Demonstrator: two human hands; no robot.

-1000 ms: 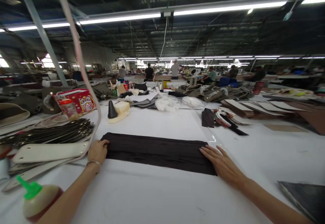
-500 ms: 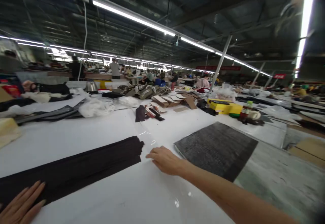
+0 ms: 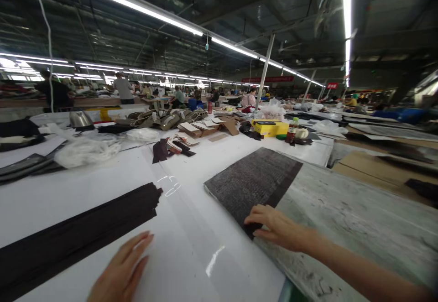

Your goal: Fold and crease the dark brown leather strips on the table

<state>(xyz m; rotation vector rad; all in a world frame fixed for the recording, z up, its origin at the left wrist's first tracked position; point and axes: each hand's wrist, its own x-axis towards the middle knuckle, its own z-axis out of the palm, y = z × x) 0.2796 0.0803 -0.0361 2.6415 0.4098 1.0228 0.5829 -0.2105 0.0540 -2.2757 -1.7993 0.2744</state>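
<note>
A dark grey textured fabric sheet (image 3: 255,179), with a smoother black border along its right side, lies flat across the edge between the white tabletop and a stained pale board. At its near corner is my right hand (image 3: 273,226), fingers bent down onto the black border and thumb apart from them; I see no fold of cloth between them. My left hand (image 3: 121,268) hovers or rests above the white surface at lower centre, fingers stretched out and holding nothing. To its left stretches a stack of long black fabric strips (image 3: 82,231) with uneven ends.
The white tabletop (image 3: 191,229) carries dark scraps (image 3: 171,149), cardboard pieces (image 3: 205,126), a yellow box (image 3: 270,127), a bottle (image 3: 292,131) and plastic bags (image 3: 87,151). The stained board (image 3: 328,206) lies at right beside brown cardboard (image 3: 369,167). People stand and sit farther back.
My view has turned right. My left hand has left the black strips and moved right over the white surface. My right hand has gone from near the strip ends to the grey sheet's corner.
</note>
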